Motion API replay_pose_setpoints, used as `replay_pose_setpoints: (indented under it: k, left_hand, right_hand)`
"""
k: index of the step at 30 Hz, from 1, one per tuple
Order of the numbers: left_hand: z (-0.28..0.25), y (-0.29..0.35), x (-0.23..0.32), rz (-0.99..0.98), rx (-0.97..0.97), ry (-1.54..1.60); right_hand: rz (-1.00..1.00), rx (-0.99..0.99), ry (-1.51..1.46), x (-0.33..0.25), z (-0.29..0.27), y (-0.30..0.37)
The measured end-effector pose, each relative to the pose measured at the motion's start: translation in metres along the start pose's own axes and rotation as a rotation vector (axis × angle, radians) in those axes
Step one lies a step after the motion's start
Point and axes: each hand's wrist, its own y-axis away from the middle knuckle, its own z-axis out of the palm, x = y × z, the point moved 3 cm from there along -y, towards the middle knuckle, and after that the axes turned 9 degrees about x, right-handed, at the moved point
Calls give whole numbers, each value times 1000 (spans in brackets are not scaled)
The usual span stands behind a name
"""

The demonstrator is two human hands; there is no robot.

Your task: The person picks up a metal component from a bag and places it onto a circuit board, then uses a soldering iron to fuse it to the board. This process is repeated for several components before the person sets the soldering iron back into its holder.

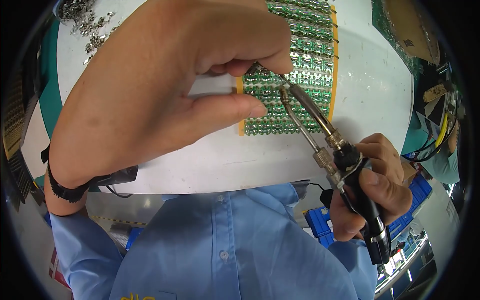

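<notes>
My right hand [380, 185] grips a soldering iron [312, 105] with a black handle and a thin metal feed tube [300, 125] beside its barrel. The iron's tip meets a panel of small green circuit boards [285, 110], which carry rows of shiny metal pieces. Over the panel's left side arches my left hand [205, 45]. Its thumb is stretched out, well apart from the bent fingers, whose tips are at the panel close to the iron's tip. The hand partly hides the panel, and no held thing shows between thumb and fingers.
Yellow-orange strips [333, 65] edge the panel on the white table [370, 95]. Loose small metal parts [95, 42] lie in a heap at the far left. A brown piece [410, 30] rests at the far right. Blue bins [320, 225] stand below the table.
</notes>
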Motion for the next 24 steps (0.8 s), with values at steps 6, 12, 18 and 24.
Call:
replay_pose_setpoints:
  k: [6,12,18,24]
  left_hand:
    - [5,2,-2,-86,55,-6]
    - [1,3,3,-34,17,-10]
    - [2,2,3,-20,25,33]
    - [0,0,3,-18,29,76]
  right_hand:
    - [3,-6,10,0,0,0]
    - [-3,-180,58,-2,-7,-4]
    - [10,-21,6,-4,-8,6]
    - [-6,56,52,-6,-13,12]
